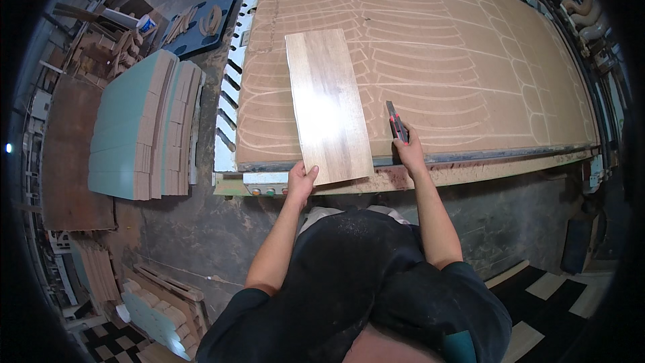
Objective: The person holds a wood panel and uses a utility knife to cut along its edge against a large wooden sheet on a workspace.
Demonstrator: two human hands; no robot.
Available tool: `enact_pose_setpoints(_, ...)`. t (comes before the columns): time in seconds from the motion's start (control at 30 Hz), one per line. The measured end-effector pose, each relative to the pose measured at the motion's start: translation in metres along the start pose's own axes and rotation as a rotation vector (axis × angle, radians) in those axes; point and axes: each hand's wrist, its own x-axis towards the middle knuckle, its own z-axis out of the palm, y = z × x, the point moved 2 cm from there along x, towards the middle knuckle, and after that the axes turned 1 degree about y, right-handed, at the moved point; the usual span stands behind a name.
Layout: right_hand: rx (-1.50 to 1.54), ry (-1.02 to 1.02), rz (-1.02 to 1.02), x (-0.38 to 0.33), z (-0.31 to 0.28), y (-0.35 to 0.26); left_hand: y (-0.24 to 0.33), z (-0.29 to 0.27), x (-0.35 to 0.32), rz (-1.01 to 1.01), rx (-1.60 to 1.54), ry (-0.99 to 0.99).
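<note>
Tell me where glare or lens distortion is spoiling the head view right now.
Head view: glare whitens the middle of the wooden plank held by the left hand; the big board's edges bow from fisheye; corners go black; the right hand with its utility knife is sharp.

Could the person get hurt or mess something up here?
Maybe. The right hand holds a utility knife pointing away over the big board; a slip could cut fingers or scratch it. The left hand grips just one corner of the wooden plank, whose near end overhangs the table edge, so it might tip off.
</note>
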Motion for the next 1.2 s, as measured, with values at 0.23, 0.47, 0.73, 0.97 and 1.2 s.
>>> enact_pose_setpoints(0.23, 0.013, -0.005, 0.029, -0.001, 0.0, -0.001, 0.004, 0.0, -0.002, -0.039, 0.02, 0.002)
enact_pose_setpoints(0.47, 0.014, -0.019, 0.072, -0.003, 0.005, -0.006, 0.003, -0.005, -0.001, -0.076, 0.031, -0.007)
enact_pose_setpoints(0.73, 0.024, 0.0, 0.064, -0.004, 0.009, -0.008, 0.003, -0.006, 0.004, -0.019, -0.022, -0.026)
enact_pose_setpoints(0.97, -0.005, -0.044, 0.096, -0.002, 0.014, -0.017, -0.012, -0.014, 0.018, 0.025, 0.064, 0.042)
enact_pose_setpoints(1.2, 0.243, -0.078, 0.177, 0.03, -0.031, 0.025, 0.006, 0.012, 0.002, 0.027, 0.212, 0.246)
